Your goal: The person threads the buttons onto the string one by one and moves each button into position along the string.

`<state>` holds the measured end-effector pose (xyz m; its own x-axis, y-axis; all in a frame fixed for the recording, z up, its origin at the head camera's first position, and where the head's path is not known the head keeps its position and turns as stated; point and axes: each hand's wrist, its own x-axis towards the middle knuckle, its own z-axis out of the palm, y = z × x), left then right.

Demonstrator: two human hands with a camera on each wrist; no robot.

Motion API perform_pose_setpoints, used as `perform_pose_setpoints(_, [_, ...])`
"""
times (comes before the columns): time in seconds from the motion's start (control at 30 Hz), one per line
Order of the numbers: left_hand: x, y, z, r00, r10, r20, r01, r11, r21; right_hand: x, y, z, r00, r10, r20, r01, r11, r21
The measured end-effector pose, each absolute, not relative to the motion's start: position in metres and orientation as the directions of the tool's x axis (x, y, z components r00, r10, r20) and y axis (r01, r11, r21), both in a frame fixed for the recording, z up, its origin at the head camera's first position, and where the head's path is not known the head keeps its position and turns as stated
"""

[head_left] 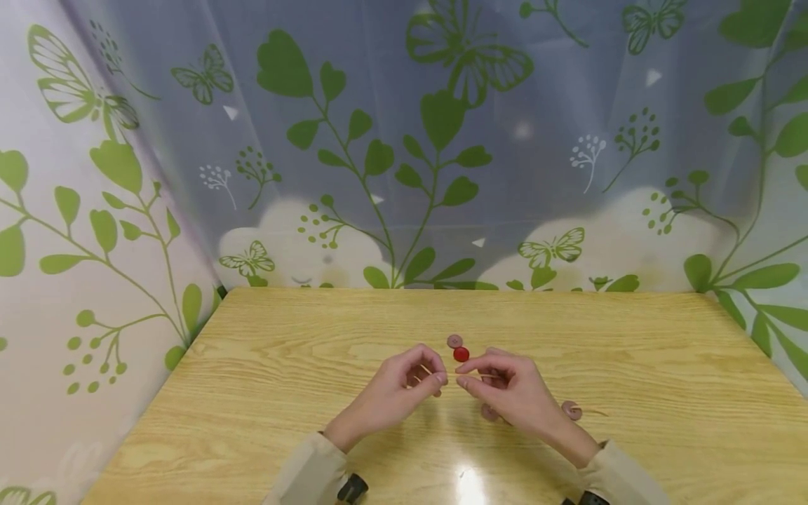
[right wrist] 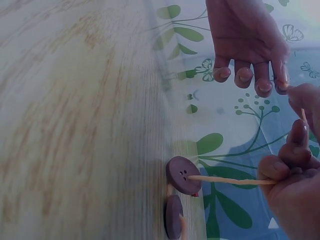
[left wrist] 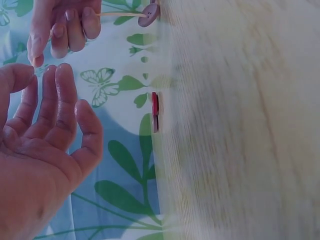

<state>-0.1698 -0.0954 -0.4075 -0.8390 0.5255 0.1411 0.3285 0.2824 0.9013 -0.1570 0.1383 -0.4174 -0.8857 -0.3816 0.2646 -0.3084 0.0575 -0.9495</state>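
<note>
Near the middle of the table, my left hand (head_left: 404, 384) and right hand (head_left: 513, 387) face each other with fingertips close together. A thin yellow-orange cord (right wrist: 230, 180) runs from my right hand to a brown-purple button (right wrist: 183, 175), passing through one of its holes. My right hand pinches this cord between thumb and index finger, the other fingers curled in. The left thumb and index tips are pressed together at the cord's end, its other fingers spread loosely. Another brown-purple button (right wrist: 174, 217) with cord at it stands near the first.
A red button (head_left: 461, 354) lies just beyond the hands, touching or overlapping a brown-purple button (head_left: 454, 341). Right of the right wrist is another brown-purple button (head_left: 571, 410) with a cord tail. A printed curtain (head_left: 391, 140) hangs behind the wood-grain table (head_left: 265, 337).
</note>
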Motion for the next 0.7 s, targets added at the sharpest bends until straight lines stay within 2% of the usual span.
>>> perform_pose_setpoints(0.3, [-0.174,-0.095,-0.407,-0.834,0.536,0.128,0.334,0.306,0.892,-0.156,0.142,-0.418,-0.875,-0.355,0.329,-0.373,0.062,-0.926])
perform_pose_setpoints(0.7, [-0.195,-0.093,-0.412,-0.852,0.508,0.128,0.371,0.412,0.833,-0.155,0.152,-0.415,-0.917,-0.332,0.22,-0.25,0.051,-0.967])
